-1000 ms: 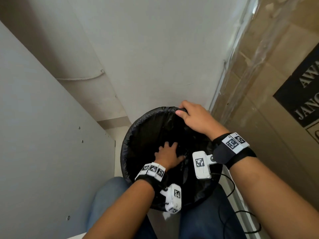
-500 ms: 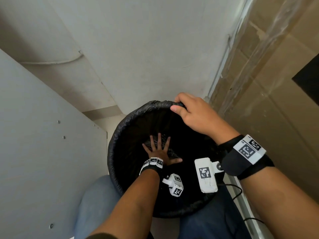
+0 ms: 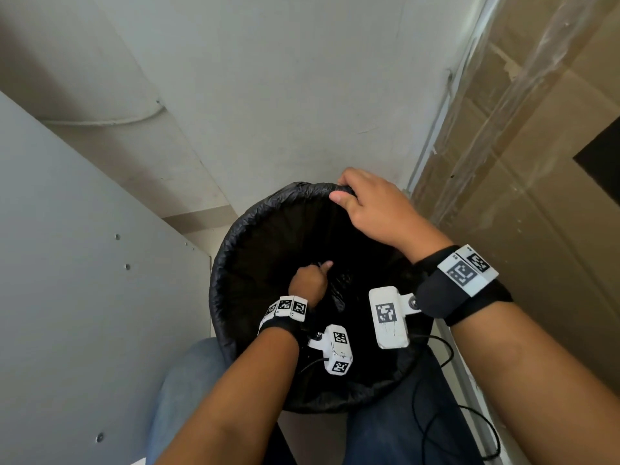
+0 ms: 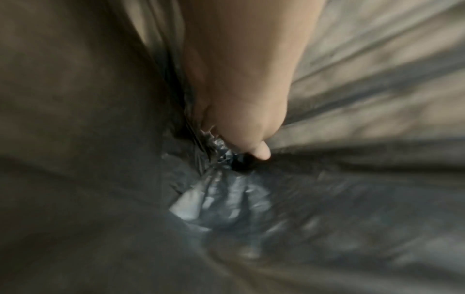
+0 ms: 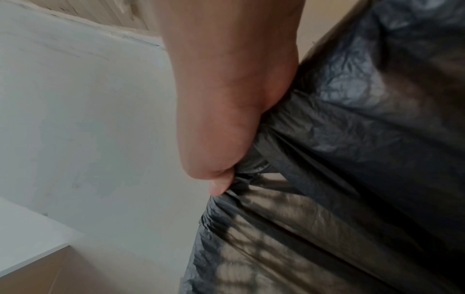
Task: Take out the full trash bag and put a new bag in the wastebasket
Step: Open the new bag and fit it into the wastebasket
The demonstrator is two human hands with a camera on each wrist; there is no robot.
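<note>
A person leans over a round wastebasket (image 3: 221, 297) lined with a black bag (image 3: 268, 236). The right hand (image 3: 372, 213) pinches the bag's edge against the far rim. The left hand (image 3: 307, 280), deep inside, has its fingers curled, gripping gathered plastic near the bottom. The new bag seems to be getting seated; next, that plastic needs pressing flat. Half a second ago, the left fingers were spread.
</note>
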